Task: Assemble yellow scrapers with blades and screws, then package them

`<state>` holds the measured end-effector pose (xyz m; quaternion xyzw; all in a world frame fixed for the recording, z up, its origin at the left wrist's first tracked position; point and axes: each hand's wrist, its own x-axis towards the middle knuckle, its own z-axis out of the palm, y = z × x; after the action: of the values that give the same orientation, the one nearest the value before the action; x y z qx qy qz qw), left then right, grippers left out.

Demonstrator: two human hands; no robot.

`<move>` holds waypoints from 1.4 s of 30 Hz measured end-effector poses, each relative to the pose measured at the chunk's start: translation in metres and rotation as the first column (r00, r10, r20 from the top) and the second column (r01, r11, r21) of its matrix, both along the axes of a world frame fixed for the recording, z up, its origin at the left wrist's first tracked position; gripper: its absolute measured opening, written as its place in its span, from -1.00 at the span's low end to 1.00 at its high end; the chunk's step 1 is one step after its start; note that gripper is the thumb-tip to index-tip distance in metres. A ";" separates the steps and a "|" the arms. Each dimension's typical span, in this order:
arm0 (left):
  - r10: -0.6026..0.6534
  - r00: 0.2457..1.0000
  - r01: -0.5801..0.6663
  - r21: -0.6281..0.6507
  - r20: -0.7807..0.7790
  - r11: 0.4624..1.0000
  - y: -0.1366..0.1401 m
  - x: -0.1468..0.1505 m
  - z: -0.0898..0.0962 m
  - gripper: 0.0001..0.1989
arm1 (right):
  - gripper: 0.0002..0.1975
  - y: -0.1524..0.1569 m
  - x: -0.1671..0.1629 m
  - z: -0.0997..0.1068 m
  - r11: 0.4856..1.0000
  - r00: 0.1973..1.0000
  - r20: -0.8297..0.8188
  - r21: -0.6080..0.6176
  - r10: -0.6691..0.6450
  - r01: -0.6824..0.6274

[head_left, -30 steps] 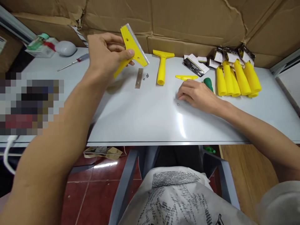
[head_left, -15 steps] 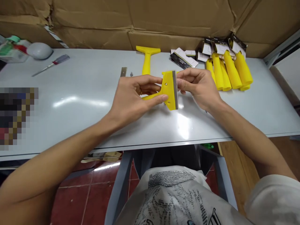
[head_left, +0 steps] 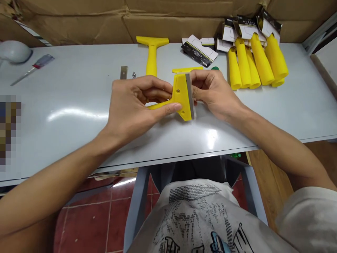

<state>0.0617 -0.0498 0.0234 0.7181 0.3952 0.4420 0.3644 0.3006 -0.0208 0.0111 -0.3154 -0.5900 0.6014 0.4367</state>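
Observation:
My left hand (head_left: pixel 143 102) is closed round the neck of a yellow scraper (head_left: pixel 181 100), thumb flat on its head. A grey metal blade (head_left: pixel 190 98) runs along the head's right edge, and two small holes show in the yellow plastic. With thumb and fingers pressed together, my right hand (head_left: pixel 213 91) pinches the blade's upper part. Part of its fingertips is hidden behind the blade. Just beyond the hands lies a yellow strip (head_left: pixel 185 70). Further back rests a second yellow scraper handle (head_left: pixel 152 56).
A loose metal blade (head_left: pixel 124 72) and small screws (head_left: pixel 134 75) lie beyond my left hand. A screwdriver (head_left: pixel 33 69) is at the left. Black and white cards (head_left: pixel 200 51) and several yellow sleeves (head_left: pixel 260 61) stand at the back right, before cardboard (head_left: pixel 171 30).
The view has shifted, so the table things sit further left and higher. My hands still hold the scraper; the right fingers remain at the blade. The yellow strip behind shows more.

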 end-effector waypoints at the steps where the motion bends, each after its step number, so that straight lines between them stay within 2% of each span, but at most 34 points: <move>1: 0.000 1.000 0.000 0.000 0.004 1.000 0.000 0.000 0.001 -0.55 | -0.31 0.000 0.000 0.001 1.000 1.000 0.004 0.026 0.002 -0.002; 5: 0.006 1.000 -0.006 -0.007 -0.019 1.000 0.000 -0.001 0.003 -0.56 | -0.30 -0.001 -0.002 0.006 0.999 1.000 0.012 0.054 -0.005 0.004; 12: -0.001 1.000 0.001 0.060 0.010 0.998 0.009 -0.003 -0.009 -0.52 | -0.46 -0.014 0.006 0.012 0.989 0.995 -0.052 -0.110 0.090 -0.095; 14: 0.017 1.000 -0.018 0.110 0.015 0.994 0.012 -0.004 -0.013 -0.49 | -0.56 -0.015 0.008 0.011 0.993 0.993 -0.057 -0.048 0.101 -0.104; 16: 0.027 1.000 -0.029 0.137 0.017 0.990 0.013 -0.005 -0.016 -0.48 | -0.61 -0.014 0.005 0.008 0.998 0.999 -0.024 0.052 0.048 -0.046; 19: -0.015 1.000 0.012 0.144 0.019 0.990 0.014 -0.004 -0.017 -0.48 | -0.46 -0.011 -0.002 0.004 0.986 0.996 0.043 0.149 -0.083 0.076; 23: -0.039 0.997 0.031 0.113 0.063 0.993 0.018 -0.007 -0.002 -0.52 | -0.24 -0.004 0.000 0.006 0.946 0.955 0.138 0.231 -0.262 0.227; 26: 0.020 0.987 -0.038 0.109 0.160 0.993 0.024 -0.017 0.014 -0.44 | -0.32 0.006 0.018 0.007 0.899 0.906 0.245 0.365 -0.345 0.244; 28: 0.024 0.979 -0.032 0.040 0.203 0.999 0.030 -0.023 0.019 -0.35 | -0.55 0.012 0.032 0.004 0.888 0.850 0.409 0.441 -0.330 0.132; 30: 0.023 0.976 -0.005 -0.083 0.218 0.997 0.035 -0.027 0.017 -0.29 | -0.80 0.016 0.039 -0.003 0.885 0.770 0.569 0.465 -0.290 -0.010; 31: 0.018 0.976 0.013 -0.141 0.218 0.990 0.037 -0.027 0.014 -0.27 | -0.88 0.017 0.041 -0.007 0.877 0.737 0.615 0.476 -0.280 -0.063; 33: 0.005 0.981 0.041 -0.235 0.192 0.971 0.038 -0.024 0.007 -0.25 | -0.89 0.018 0.039 -0.015 0.850 0.690 0.658 0.513 -0.302 -0.118; 38: -0.030 0.995 0.061 -0.336 0.096 0.940 0.035 -0.018 -0.003 -0.32 | -0.88 0.018 0.033 -0.019 0.817 0.643 0.690 0.551 -0.332 -0.168; 40: -0.015 0.996 0.044 -0.350 0.085 0.936 0.034 -0.017 -0.004 -0.36 | -0.93 0.016 0.036 -0.012 0.815 0.667 0.659 0.564 -0.348 -0.132; 42: -0.001 0.995 0.035 -0.355 0.095 0.934 0.031 -0.015 -0.004 -0.38 | -0.89 0.012 0.039 0.000 0.786 0.730 0.545 0.618 -0.412 -0.017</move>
<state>0.0467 -0.0184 0.0197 0.6224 0.4447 0.3930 0.5104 0.3393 -0.0087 0.0107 -0.4194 -0.8199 0.1875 0.3415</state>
